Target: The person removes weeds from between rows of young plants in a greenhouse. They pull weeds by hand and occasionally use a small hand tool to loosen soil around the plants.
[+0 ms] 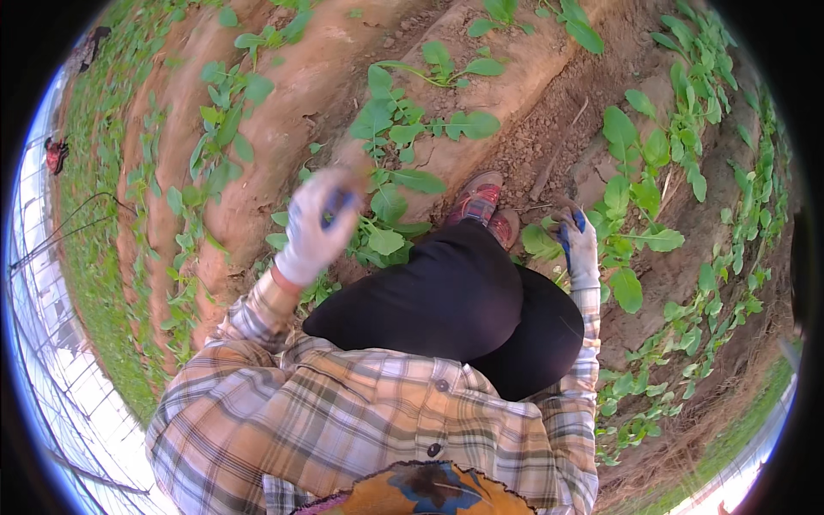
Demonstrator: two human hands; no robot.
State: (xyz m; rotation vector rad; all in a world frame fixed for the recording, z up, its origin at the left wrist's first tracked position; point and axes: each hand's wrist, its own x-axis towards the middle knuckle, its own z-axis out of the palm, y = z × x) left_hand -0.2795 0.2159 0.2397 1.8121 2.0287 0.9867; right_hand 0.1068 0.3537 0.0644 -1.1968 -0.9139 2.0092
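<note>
My left hand (322, 222), in a white glove with a blue palm, is blurred above the leafy seedlings (386, 241) beside my knee; whether its fingers hold anything cannot be made out. On the other side of my legs, my right hand (576, 235) wears a similar glove, fingers bent downward. It is at a green leafy plant (541, 243) with lobed leaves, near my shoes. Its fingertips are partly hidden, so a grip on the stem cannot be confirmed. Larger leafy plants (618, 199) grow just beyond this hand.
Rows of seedlings (222, 122) run along ridges of brown soil on both sides. A furrow with loose clods (534, 129) leads away from my red shoes (476, 196). Dry straw (682, 450) lies at the lower right. A greenhouse frame (58, 309) stands at the far left.
</note>
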